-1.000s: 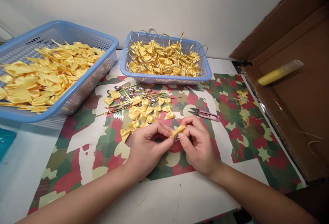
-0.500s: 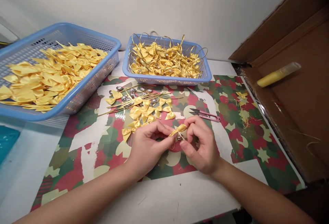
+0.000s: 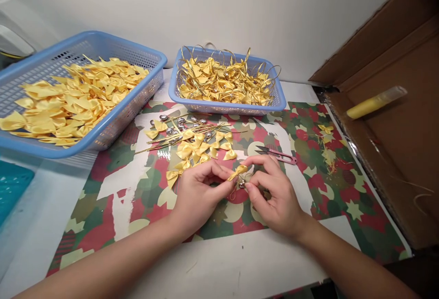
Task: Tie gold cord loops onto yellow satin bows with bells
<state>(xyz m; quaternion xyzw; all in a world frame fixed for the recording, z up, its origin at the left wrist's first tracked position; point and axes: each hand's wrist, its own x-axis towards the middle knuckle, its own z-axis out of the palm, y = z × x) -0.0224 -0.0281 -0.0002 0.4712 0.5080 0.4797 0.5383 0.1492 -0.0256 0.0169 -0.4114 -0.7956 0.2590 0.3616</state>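
Observation:
My left hand (image 3: 199,194) and my right hand (image 3: 272,194) meet over the patterned mat, both pinched on one small yellow ribbon bow (image 3: 237,172). A little silver bead (image 3: 242,184) with a thin gold cord hangs just under the bow, between the fingertips of my right hand. Beyond my hands lies a loose heap of yellow bows (image 3: 197,146) mixed with gold cords and silver beads (image 3: 178,123). A pair of pink thread snips (image 3: 278,153) rests just past my right hand.
A large blue basket (image 3: 103,125) of plain yellow bows stands at the left. A smaller blue basket (image 3: 226,106) of bows with gold loops sits at the back. An open cardboard box (image 3: 394,120) with a yellow tube (image 3: 375,102) lies at the right. A teal tray (image 3: 12,187) shows at far left.
My right hand's fingers have shifted round the bow and now pinch lower, at the bead under it. My left hand holds the bow in about the same place. The view drifted slightly.

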